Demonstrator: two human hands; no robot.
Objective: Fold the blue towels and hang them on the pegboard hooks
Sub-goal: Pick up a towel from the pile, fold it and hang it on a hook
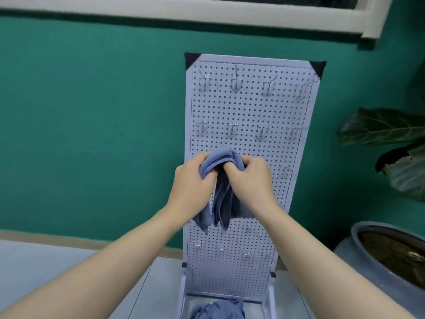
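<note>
Both hands are up at the board, fingers curled tight into the same folded blue towel (219,192). The left hand (193,180) grips the cloth's top fold from the left side, fingertips buried in it; the right hand (248,178) has its fingers (230,168) hooked under the arch of the fold, just right of the left hand, knuckles almost touching. Below the fingers the towel hangs in several dark and light layers, its lower ends dangling between the two wrists. Directly behind the fingers stands the white pegboard (250,107), upright against the green wall. Above them run two rows of bare metal hooks (232,130), and one more hook (285,169) sits just right of the right hand. Far below the hands, at the board's foot, lies another crumpled blue towel (218,309). Off to the right is a potted plant (391,252).
</note>
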